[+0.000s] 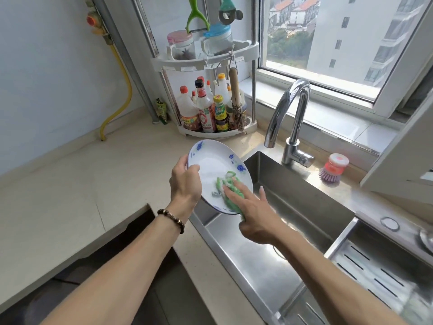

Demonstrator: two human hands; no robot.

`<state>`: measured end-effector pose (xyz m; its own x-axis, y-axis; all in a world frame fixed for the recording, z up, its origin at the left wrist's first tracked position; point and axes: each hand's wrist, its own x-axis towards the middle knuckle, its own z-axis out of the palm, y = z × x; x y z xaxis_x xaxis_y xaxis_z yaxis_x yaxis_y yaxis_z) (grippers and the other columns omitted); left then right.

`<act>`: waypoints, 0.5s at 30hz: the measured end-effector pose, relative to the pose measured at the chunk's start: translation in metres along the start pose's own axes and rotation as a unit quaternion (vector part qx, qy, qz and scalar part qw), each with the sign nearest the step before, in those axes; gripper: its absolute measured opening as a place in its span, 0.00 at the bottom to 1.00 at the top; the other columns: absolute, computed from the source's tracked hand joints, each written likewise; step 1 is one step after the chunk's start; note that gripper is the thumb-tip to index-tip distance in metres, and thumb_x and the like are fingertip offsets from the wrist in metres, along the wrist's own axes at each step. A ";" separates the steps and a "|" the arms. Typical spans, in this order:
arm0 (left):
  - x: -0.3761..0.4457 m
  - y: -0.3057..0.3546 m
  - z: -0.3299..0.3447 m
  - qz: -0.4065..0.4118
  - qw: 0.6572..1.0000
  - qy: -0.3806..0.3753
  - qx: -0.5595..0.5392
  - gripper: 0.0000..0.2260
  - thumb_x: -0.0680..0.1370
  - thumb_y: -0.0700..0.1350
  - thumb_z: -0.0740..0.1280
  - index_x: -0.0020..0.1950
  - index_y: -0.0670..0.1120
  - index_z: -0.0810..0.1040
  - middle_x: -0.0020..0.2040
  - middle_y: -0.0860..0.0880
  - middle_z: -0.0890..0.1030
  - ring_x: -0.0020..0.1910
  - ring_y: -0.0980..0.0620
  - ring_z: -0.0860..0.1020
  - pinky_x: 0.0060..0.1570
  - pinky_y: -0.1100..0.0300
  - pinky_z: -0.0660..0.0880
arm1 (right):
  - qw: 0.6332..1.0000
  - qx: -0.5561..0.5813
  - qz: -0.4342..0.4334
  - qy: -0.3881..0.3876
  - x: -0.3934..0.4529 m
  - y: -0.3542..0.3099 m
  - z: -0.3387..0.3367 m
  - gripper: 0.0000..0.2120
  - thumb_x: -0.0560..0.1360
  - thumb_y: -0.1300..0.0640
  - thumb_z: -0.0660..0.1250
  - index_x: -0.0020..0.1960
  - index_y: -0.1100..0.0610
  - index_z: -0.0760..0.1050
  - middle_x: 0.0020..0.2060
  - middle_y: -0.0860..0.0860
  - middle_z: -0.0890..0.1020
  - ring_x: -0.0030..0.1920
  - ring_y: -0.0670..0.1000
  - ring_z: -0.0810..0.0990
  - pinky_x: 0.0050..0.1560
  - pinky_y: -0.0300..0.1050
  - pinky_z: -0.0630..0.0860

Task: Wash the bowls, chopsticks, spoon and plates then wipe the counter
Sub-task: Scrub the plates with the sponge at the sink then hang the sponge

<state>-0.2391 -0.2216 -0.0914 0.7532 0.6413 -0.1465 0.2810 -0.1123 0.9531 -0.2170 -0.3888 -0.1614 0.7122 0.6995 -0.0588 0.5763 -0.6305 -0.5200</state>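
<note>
Over steel sink (304, 214), hands with plate (210, 165) and green scrubber (230, 186).

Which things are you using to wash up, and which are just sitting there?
In use:
plate, gripped at its rim by the left hand
green cloth, pressed on the plate by the right hand
sink, below the plate

Just sitting there:
tap, no water running
dish brush
bottles on the rack
hanging peeler
</note>
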 end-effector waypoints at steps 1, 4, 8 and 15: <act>0.000 0.000 -0.001 -0.005 1.000 0.011 -0.009 0.13 0.68 0.47 0.60 0.47 0.55 0.81 0.49 0.48 0.84 0.52 0.42 0.82 0.52 0.39 0.81 | 0.999 0.029 -0.023 0.001 0.001 -0.010 0.002 0.47 0.70 0.70 0.60 0.82 0.44 0.47 0.82 0.46 0.43 0.81 0.49 0.42 0.73 0.52 0.27; 0.008 -0.004 -0.003 -0.023 0.999 0.013 -0.027 0.14 0.66 0.46 0.60 0.45 0.56 0.82 0.49 0.46 0.84 0.52 0.39 0.82 0.51 0.36 0.80 | 0.994 0.063 -0.094 -0.005 0.002 -0.017 0.001 0.46 0.70 0.70 0.60 0.81 0.43 0.52 0.82 0.46 0.49 0.81 0.47 0.43 0.74 0.51 0.28; 0.002 -0.004 -0.001 -0.037 0.998 0.022 -0.048 0.17 0.66 0.44 0.59 0.51 0.54 0.80 0.50 0.47 0.83 0.51 0.40 0.81 0.41 0.49 0.80 | 0.999 -0.014 -0.029 0.017 0.008 0.004 -0.007 0.44 0.72 0.69 0.61 0.81 0.43 0.51 0.82 0.47 0.49 0.81 0.50 0.47 0.75 0.57 0.28; 0.009 0.005 -0.019 -0.084 0.995 -0.053 -0.025 0.10 0.79 0.35 0.59 0.45 0.47 0.75 0.39 0.44 0.79 0.34 0.45 0.79 0.21 0.65 0.71 | 0.990 -0.028 -0.106 0.084 0.001 0.018 0.000 0.37 0.70 0.54 0.78 0.76 0.42 0.67 0.78 0.47 0.65 0.77 0.50 0.64 0.74 0.61 0.34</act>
<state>-0.2424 -0.2020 -0.0824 0.7576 0.5640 -0.3286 0.3794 0.0291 0.9248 -0.2060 -0.3995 -0.1709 0.6265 0.7554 0.1918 0.7383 -0.4964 -0.4566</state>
